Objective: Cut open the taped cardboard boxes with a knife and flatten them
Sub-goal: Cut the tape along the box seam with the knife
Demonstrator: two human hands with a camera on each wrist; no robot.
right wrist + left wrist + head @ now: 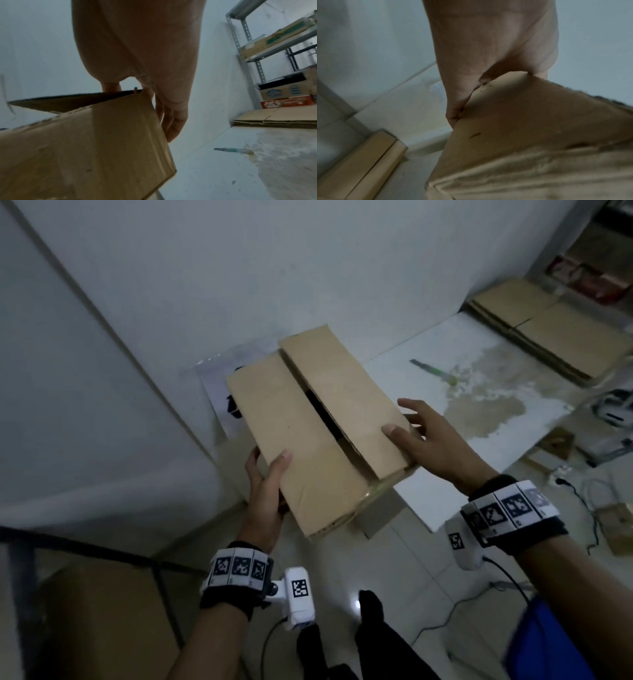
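Observation:
I hold a brown cardboard box (308,419) in both hands above the near corner of a white table (428,491). Its two top flaps are parted along the middle, leaving a dark gap. My left hand (265,484) grips the near left corner, thumb on top and fingers underneath. My right hand (418,436) holds the right side, thumb on the flap and fingers spread down the wall. The wrist views show the box (522,128) (85,148) close under each palm. A green-handled knife (433,370) (233,150) lies alone on the table beyond my right hand.
Flattened cardboard sheets (548,337) (274,119) are stacked at the table's far right, by a metal shelf (247,40) holding cartons. Another cardboard box (102,611) stands low at my left. Cables (589,508) and small items lie on the floor to the right. A white wall is straight ahead.

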